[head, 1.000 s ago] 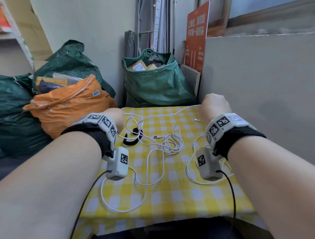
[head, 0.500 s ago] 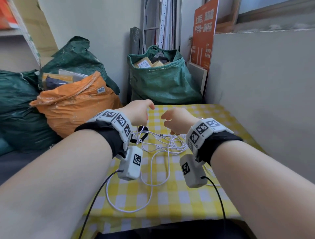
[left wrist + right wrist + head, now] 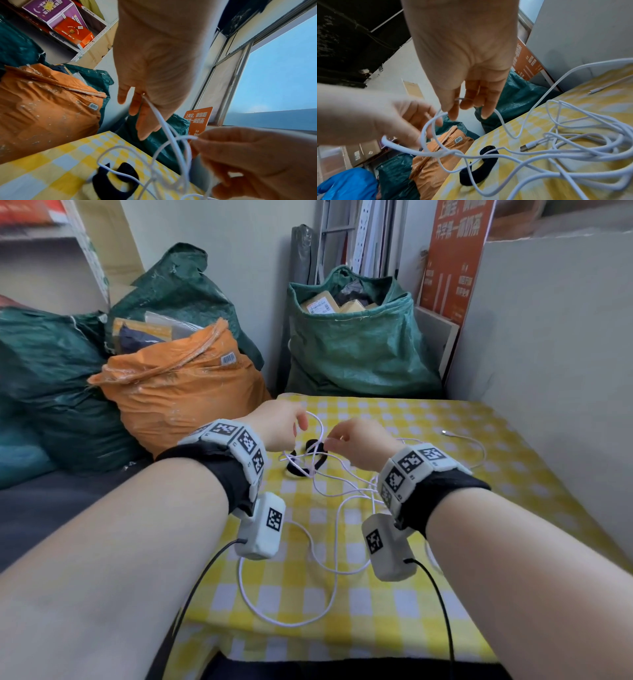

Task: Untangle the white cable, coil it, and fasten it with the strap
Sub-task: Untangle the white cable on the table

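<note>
Nearest the camera, two bare forearms reach forward over the worktop (image 3: 394, 621), which is covered in a yellow-and-white checked cloth. Each wrist carries a black band with marker-printed blocks and a small camera unit hanging beneath.

On the cloth just past the wrists lies the white cable (image 3: 329, 573), spread in loose, overlapping loops, with a denser tangle near the right wrist. One plug end (image 3: 445, 433) rests far right on the cloth, well apart from the tangle.

Above the middle of the worktop, the two hands are raised close together. The left hand (image 3: 277, 426) pinches a strand of the cable between thumb and fingers, the other fingers loosely extended. The right hand (image 3: 359, 443) pinches a loop of the same cable with its fingertips (image 3: 452, 115), fingers curled down around it. Between the hands the lifted strands cross and hang down to the tangle.

Under the lifted strands, the black strap (image 3: 308, 462) lies curled on the cloth, with cable running over it.

Beyond the far edge stand an orange sack (image 3: 178, 392), green sacks (image 3: 359, 350) holding parcels, and an orange sign (image 3: 452, 261) against the wall.
</note>
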Motion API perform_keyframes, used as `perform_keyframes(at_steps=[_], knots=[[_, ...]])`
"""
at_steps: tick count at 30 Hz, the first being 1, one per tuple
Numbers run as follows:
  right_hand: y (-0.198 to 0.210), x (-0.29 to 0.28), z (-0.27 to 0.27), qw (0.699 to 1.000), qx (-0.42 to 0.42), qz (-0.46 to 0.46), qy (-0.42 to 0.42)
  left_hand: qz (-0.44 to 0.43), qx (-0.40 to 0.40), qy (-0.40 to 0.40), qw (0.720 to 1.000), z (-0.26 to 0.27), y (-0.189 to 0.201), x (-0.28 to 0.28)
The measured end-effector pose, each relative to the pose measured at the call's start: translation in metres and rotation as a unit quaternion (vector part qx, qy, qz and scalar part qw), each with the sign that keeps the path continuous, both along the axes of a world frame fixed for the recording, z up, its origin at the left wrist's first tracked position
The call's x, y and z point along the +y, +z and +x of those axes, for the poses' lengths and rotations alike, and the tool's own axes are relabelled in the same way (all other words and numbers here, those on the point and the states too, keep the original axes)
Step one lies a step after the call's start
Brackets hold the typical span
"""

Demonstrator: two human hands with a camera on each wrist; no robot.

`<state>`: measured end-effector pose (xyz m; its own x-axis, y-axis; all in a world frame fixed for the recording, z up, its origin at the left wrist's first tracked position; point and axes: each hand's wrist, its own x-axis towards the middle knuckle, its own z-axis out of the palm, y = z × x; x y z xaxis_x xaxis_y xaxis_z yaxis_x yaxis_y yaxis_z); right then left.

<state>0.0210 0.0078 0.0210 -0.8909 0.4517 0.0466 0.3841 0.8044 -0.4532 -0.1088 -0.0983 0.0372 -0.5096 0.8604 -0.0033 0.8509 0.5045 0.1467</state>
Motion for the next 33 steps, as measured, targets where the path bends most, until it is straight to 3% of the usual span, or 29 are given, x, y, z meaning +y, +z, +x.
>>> perform_keyframes(at_steps=[2, 3, 7, 10, 16, 21, 28, 33], knots=[[0.002, 0.007, 0.000, 0.997, 0.063, -0.030, -0.019, -0.052, 0.000, 0.024, 0.998, -0.006, -0.009, -0.001], [0.005, 0.010, 0.001, 0.995, 0.087, -0.035, -0.023, -0.033, -0.007, 0.039, 0.999, -0.007, -0.011, -0.001], [0.016, 0.016, 0.006, 0.988, 0.146, -0.031, -0.027, 0.210, -0.062, 0.034, 0.975, 0.004, -0.001, 0.005], [0.024, 0.018, 0.011, 0.982, 0.182, -0.027, -0.029, 0.278, -0.096, -0.013, 0.956, 0.025, 0.014, 0.015], [0.044, 0.021, 0.029, 0.967, 0.253, -0.001, -0.029, 0.248, -0.097, -0.054, 0.962, 0.053, 0.027, 0.031], [0.060, 0.036, 0.058, 0.946, 0.306, 0.026, -0.106, 0.206, -0.112, -0.028, 0.972, 0.064, 0.035, 0.035], [0.072, 0.058, 0.099, 0.921, 0.305, 0.057, -0.235, 0.185, -0.062, 0.025, 0.981, 0.063, 0.052, 0.020], [0.073, 0.071, 0.124, 0.913, 0.272, 0.045, -0.299, 0.251, -0.094, 0.032, 0.963, 0.077, 0.068, 0.017]])
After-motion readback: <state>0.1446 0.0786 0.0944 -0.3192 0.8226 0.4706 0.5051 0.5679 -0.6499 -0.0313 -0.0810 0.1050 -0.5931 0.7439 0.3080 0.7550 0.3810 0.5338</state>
